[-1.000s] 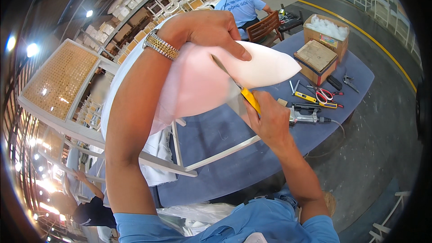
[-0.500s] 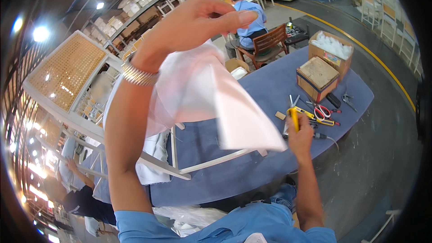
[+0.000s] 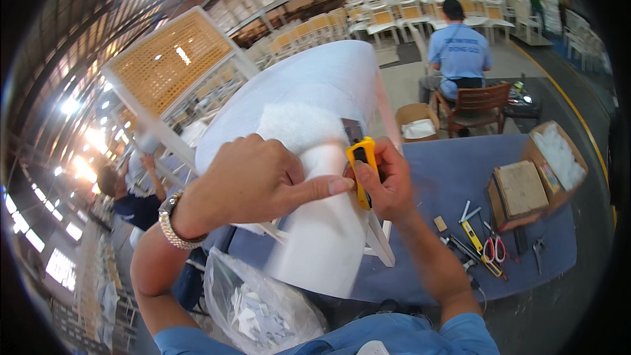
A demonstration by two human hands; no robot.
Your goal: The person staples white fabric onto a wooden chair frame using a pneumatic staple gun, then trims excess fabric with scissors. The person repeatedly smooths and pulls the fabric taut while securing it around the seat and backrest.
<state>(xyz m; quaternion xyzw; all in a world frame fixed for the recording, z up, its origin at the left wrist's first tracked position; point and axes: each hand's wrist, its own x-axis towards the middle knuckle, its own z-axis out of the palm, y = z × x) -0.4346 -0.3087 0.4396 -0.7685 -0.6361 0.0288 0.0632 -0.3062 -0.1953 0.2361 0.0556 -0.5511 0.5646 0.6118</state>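
Observation:
In my right hand (image 3: 388, 181) is a yellow utility knife (image 3: 361, 174), held upright against white padding. My left hand (image 3: 259, 174), with a metal band at the wrist, is bent over the padding. Its fingers curl down out of sight and its thumb reaches close to the knife. A blurred white strip of padding (image 3: 322, 243) hangs below both hands. Behind them, fluffy wadding (image 3: 302, 125) lies against the large, pale, curved covering (image 3: 315, 79) of a white-legged chair.
A clear plastic bag (image 3: 263, 309) of scraps stands below. On the blue table (image 3: 427, 164) lie scissors (image 3: 493, 248), another yellow cutter (image 3: 471, 235), pliers (image 3: 537, 253) and cardboard boxes (image 3: 519, 190). A seated person (image 3: 458, 52) works beyond, another person (image 3: 135, 200) at left.
My left hand has come down from high up, bringing the white strip lower. My right hand has lifted the knife from beside the table tools to the padding. The view has shifted.

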